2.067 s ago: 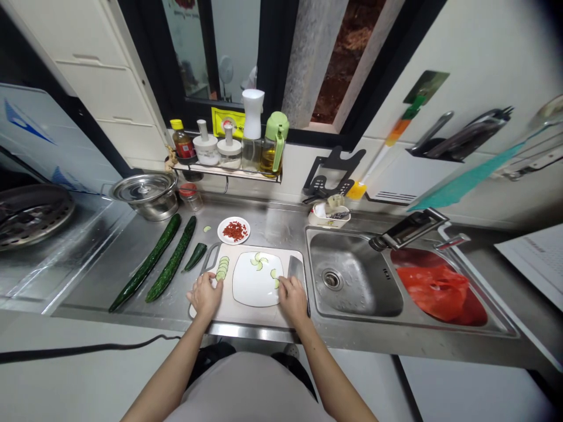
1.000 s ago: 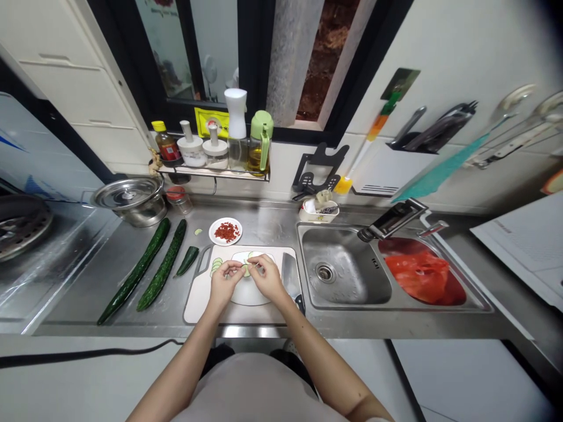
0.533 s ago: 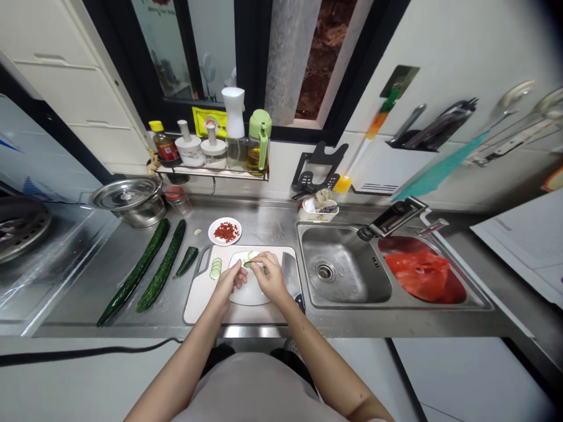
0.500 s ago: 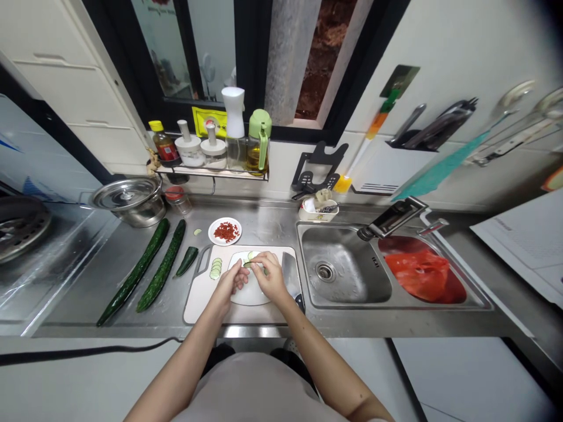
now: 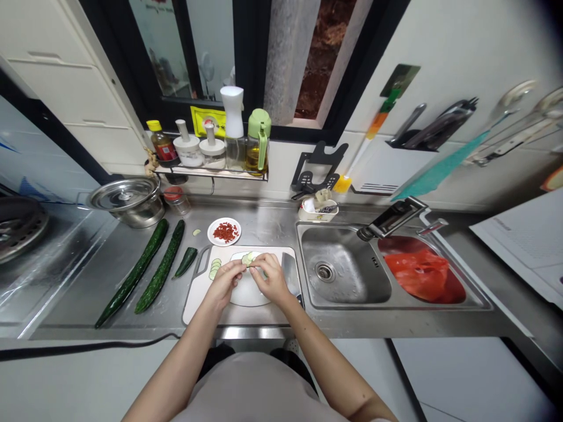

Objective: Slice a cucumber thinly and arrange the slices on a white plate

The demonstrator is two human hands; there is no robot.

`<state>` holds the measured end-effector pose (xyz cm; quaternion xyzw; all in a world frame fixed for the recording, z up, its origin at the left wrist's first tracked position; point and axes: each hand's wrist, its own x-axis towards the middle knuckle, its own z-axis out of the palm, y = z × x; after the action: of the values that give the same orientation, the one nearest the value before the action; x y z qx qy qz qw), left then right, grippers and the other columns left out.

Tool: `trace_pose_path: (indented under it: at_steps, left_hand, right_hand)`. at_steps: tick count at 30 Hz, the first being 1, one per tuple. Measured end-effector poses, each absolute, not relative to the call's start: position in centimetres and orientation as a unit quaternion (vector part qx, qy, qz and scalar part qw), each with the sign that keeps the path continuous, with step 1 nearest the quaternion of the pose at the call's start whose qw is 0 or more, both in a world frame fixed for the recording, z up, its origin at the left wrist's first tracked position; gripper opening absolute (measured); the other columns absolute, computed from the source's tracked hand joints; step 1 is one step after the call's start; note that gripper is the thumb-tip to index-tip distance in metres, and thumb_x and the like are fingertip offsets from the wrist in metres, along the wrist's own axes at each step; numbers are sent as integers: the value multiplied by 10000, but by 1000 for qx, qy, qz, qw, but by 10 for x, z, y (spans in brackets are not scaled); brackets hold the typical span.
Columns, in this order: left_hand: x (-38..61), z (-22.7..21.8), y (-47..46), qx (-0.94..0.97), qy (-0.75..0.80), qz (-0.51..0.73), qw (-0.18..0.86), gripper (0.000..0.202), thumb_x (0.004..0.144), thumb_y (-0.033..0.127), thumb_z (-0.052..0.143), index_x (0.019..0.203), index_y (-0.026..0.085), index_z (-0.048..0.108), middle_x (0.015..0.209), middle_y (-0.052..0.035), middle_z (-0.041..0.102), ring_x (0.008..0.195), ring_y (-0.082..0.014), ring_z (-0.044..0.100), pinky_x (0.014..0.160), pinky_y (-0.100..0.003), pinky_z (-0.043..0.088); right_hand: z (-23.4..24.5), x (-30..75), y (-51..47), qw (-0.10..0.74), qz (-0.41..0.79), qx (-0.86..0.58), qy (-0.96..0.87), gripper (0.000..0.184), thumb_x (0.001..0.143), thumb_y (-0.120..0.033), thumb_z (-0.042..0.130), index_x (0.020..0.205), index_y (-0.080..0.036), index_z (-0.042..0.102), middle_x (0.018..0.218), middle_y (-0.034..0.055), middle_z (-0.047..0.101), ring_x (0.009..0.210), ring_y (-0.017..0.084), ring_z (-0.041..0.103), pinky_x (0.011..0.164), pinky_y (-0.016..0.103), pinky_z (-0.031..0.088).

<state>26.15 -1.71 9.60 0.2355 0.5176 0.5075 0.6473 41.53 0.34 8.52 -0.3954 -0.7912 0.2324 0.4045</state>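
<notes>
My left hand (image 5: pixel 226 282) and my right hand (image 5: pixel 270 279) meet over a white plate (image 5: pixel 248 298), their fingertips pinching a thin cucumber slice (image 5: pixel 246 261) between them. Pale slices lie on the plate's far part, partly behind the fingers. Under the plate is a light cutting board (image 5: pixel 197 308). A short overlapping row of cucumber slices (image 5: pixel 214 269) rests on its left side. On the board's right lies a knife (image 5: pixel 290 274), its handle partly hidden by my right wrist.
Left of the board are a cut cucumber piece (image 5: pixel 185 262) and two whole cucumbers (image 5: pixel 160 266). Behind it sits a small dish of red bits (image 5: pixel 225 232). A steel sink (image 5: pixel 347 281) is at the right; a lidded pot (image 5: pixel 132 202) stands back left.
My left hand has come up to the slice, its fingers now closed at the slice's edge. The right hand has stayed nearly in place, still pinching.
</notes>
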Motion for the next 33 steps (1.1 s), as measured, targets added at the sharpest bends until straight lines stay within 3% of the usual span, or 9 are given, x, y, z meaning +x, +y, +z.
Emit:
trace_pose_path:
  at_steps: [10,16,20,33]
  left_hand:
    - [267,89,-18,230,515,571,597,311,506,282,817,750,142,685,650,9,657,578,-83,525,594,-210,383]
    - [272,85,-16,258,512,595,564,317,528,289,808,775,139,678,690,-9,684,647,-116,589,672,-244,444]
    - [273,82,-15,259,522,601,547,333,525,293,809,784,133,675,685,-10,682,651,-115,597,682,-244,453]
    - [279,71,-15,265,532,618,515,355,547,326,807,813,136,669,738,-20,693,676,-124,634,705,-254,486]
  right_hand:
    - [83,407,4,431,286,-404,-755,90,834,-216,556,764,-216,613,860,30,586,900,178,524,830,336,410]
    - [82,400,5,454,361,-438,-687,108,771,-191,549,672,-203,590,810,21,591,834,152,543,626,240,392]
    - [80,396,5,459,402,-455,-649,119,744,-192,542,632,-193,581,762,8,580,740,124,536,568,217,363]
    - [70,390,8,475,459,-485,-572,118,704,-238,555,597,-195,579,725,2,580,710,130,534,609,227,399]
